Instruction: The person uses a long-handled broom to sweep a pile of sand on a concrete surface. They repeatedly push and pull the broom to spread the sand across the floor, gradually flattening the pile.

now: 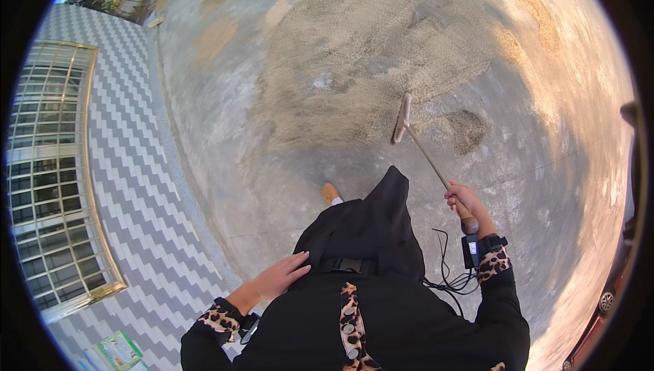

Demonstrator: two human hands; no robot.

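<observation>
My right hand [465, 200] is closed around the grip end of a push broom's handle [431, 156]. The broom head [402, 118] is tilted on its edge, with dark bristles on its left side, next to a wide, thin spread of tan grain [317, 105] on the concrete ground. To the right of the head lies a small, darker patch of grain [466, 132]. Flat against the black clothing [352, 238] at my waist rests my left hand [283, 275], fingers extended and holding nothing.
Along the left runs a tiled wall [133, 167] with a barred window [56, 182]. More grain [531, 8] lies in the sunlit far right. A tan shoe [330, 193] shows ahead of me. Black cables [449, 279] hang by my right wrist. A red vehicle [595, 327] stands at the lower right.
</observation>
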